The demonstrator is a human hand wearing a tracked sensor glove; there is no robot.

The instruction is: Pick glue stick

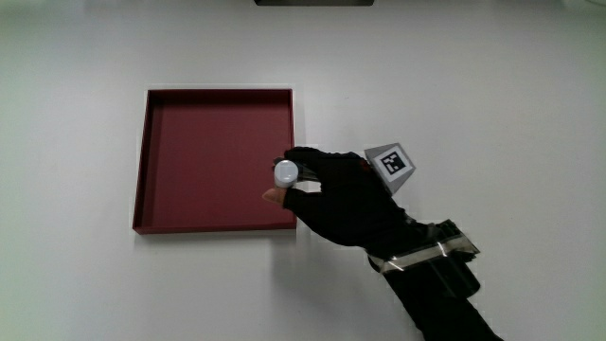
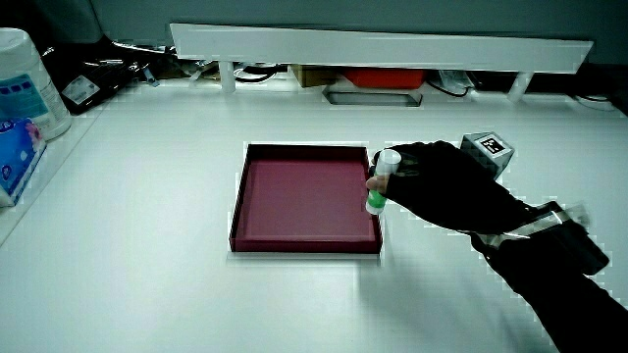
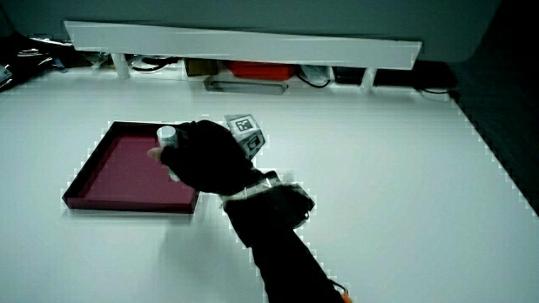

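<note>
The glue stick [image 2: 381, 182] is gripped upright by the hand [image 1: 341, 194] over the red tray's [image 1: 144, 161] rim; slippage could be caused by the narrow fingertip hold.

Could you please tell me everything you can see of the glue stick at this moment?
The glue stick is a small cylinder with a white cap and a green lower body, plastic by the look of it. It stands roughly upright, cap uppermost, so the main view shows mostly its round white top. The hand holds it, its fingers curled around it and the bare thumb tip pressed against it. It sits over the red tray's edge nearest the hand; whether its base touches the tray cannot be told.
</note>
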